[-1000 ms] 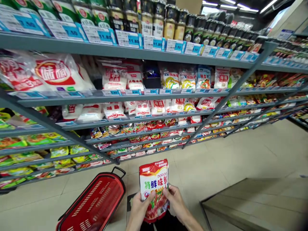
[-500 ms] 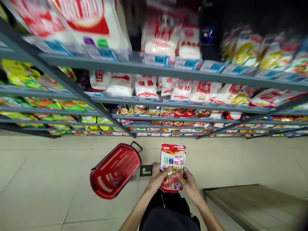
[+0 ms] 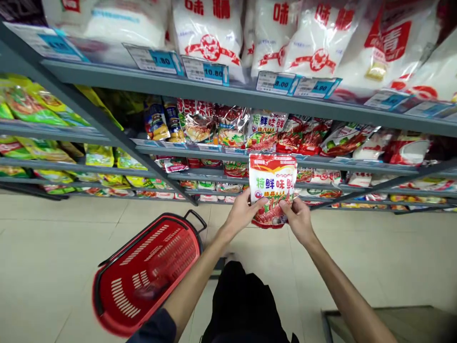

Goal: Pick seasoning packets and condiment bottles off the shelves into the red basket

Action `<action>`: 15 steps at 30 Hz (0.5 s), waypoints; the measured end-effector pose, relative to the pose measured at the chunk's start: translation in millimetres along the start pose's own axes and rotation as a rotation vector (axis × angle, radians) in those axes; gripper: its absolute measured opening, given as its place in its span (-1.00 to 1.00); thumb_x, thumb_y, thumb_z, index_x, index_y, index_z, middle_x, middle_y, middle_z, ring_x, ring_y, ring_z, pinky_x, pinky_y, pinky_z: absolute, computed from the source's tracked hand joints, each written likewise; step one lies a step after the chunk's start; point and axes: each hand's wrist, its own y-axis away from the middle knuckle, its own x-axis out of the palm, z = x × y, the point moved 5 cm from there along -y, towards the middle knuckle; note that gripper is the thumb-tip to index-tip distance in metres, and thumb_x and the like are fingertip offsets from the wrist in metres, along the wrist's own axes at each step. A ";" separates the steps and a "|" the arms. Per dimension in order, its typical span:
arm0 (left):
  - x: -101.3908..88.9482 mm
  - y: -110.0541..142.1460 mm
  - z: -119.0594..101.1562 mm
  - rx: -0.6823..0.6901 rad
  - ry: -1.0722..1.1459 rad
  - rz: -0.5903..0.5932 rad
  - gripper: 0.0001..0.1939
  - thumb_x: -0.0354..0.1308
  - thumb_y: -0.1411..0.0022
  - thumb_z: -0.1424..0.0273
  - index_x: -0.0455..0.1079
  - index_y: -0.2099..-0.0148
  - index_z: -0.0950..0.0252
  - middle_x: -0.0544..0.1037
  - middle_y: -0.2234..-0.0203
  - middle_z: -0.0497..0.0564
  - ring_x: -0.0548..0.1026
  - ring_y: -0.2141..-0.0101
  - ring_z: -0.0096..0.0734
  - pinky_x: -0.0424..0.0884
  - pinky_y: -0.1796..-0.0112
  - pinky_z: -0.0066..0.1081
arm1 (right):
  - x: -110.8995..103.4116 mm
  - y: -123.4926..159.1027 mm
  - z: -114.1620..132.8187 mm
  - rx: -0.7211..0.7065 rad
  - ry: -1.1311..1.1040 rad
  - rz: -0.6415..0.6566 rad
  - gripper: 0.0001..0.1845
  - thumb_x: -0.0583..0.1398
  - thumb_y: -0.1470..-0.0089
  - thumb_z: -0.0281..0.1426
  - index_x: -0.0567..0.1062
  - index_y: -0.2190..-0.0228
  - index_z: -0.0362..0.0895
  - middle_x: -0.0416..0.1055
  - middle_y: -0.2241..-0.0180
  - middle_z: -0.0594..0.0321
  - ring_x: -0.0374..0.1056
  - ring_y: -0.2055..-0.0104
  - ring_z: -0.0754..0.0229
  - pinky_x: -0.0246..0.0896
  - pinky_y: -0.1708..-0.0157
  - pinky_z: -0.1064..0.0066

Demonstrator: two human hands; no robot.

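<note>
A red and white seasoning packet [image 3: 272, 183] is held upright, its printed front facing me. My left hand [image 3: 243, 213] grips its lower left side, thumb across the front. On the lower right side my right hand [image 3: 298, 219] closes the same way, thumb on the print. The fingers behind the packet are mostly hidden. Just beyond it, on the shelf, stands a look-alike packet [image 3: 266, 129] with the same lettering, among other seasoning packets.
A red shopping basket [image 3: 130, 274] with a black handle is on the tiled floor [image 3: 53, 252] at left. Big white bags [image 3: 210, 35] fill the upper shelf, above price tags [image 3: 205, 71]. Green and yellow packets [image 3: 39, 102] line the left shelves. A low platform [image 3: 392, 324] is at lower right.
Both hands have lifted the packet forward and up toward the shelves. My view has moved closer to the shelves, and the basket looks larger and lower at left.
</note>
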 end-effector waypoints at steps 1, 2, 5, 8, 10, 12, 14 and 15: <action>0.2 -10.9 0.5 0.071 -0.031 0.019 -0.51 0.28 -0.30 0.14 0.39 -0.17 0.27 0.61 -0.06 0.12 0.59 0.01 -0.14 0.54 -0.01 -0.23 | -3.5 -11.5 -4.5 -0.081 -0.018 -0.021 -0.58 0.39 -0.06 -0.08 0.54 0.14 -0.06 0.60 0.10 0.16 0.52 0.12 0.06 0.46 0.13 0.27; 0.0 -21.7 -1.3 0.150 -0.069 0.042 -0.52 0.25 -0.33 0.16 0.38 -0.19 0.27 0.60 -0.07 0.13 0.59 -0.01 -0.15 0.54 -0.03 -0.23 | -8.2 -23.6 -7.3 -0.168 -0.037 -0.057 -0.57 0.39 -0.06 -0.08 0.53 0.13 -0.07 0.60 0.08 0.16 0.52 0.09 0.05 0.45 0.09 0.25; -9.0 -54.1 -18.8 0.431 -0.279 0.030 -0.60 0.14 -0.41 0.25 0.38 -0.21 0.27 0.57 -0.11 0.14 0.57 -0.06 -0.20 0.50 -0.11 -0.18 | -28.2 -64.9 -5.2 -0.416 -0.069 -0.174 -0.55 0.38 -0.07 -0.07 0.53 0.11 -0.08 0.60 0.09 0.15 0.52 0.06 0.04 0.43 0.01 0.21; -23.5 -82.3 -41.7 0.769 -0.617 -0.164 -0.64 0.04 -0.46 0.33 0.38 -0.21 0.30 0.49 -0.20 0.17 0.43 -0.21 -0.17 0.32 -0.27 -0.05 | -50.5 -108.8 12.6 -0.641 -0.052 -0.244 -0.54 0.36 -0.07 -0.05 0.53 0.12 -0.08 0.59 0.10 0.17 0.50 0.05 0.07 0.40 -0.06 0.19; -24.0 -98.9 -45.3 0.936 -0.827 -0.233 -0.60 0.01 -0.47 0.35 0.33 -0.27 0.34 0.36 -0.30 0.23 0.28 -0.33 -0.12 0.19 -0.35 0.00 | -63.2 -132.7 28.5 -0.769 -0.033 -0.288 -0.51 0.35 -0.06 -0.01 0.52 0.13 -0.09 0.58 0.10 0.18 0.48 0.03 0.08 0.36 -0.11 0.17; -18.1 -114.3 -37.1 1.026 -1.005 -0.233 -0.52 -0.02 -0.47 0.36 0.21 -0.36 0.36 0.20 -0.39 0.26 0.11 -0.41 -0.07 0.10 -0.38 0.02 | -71.6 -150.0 42.0 -0.861 -0.015 -0.324 -0.48 0.34 -0.04 0.03 0.51 0.15 -0.11 0.57 0.12 0.17 0.47 0.03 0.08 0.35 -0.12 0.16; -11.1 -125.9 -23.2 1.071 -1.145 -0.215 -0.44 -0.03 -0.47 0.36 0.09 -0.44 0.32 0.04 -0.45 0.24 -0.06 -0.45 -0.02 0.03 -0.40 0.07 | -75.6 -161.5 49.9 -0.910 -0.001 -0.342 -0.45 0.33 -0.03 0.07 0.51 0.17 -0.11 0.57 0.14 0.15 0.46 0.06 0.07 0.37 -0.08 0.17; -8.9 -129.5 -16.7 1.087 -1.193 -0.218 -0.41 -0.04 -0.47 0.36 0.04 -0.47 0.29 -0.03 -0.47 0.21 -0.12 -0.46 0.00 0.01 -0.40 0.11 | -76.5 -165.8 51.5 -0.919 0.003 -0.343 -0.45 0.33 -0.02 0.08 0.51 0.17 -0.11 0.56 0.16 0.15 0.46 0.08 0.08 0.38 -0.05 0.18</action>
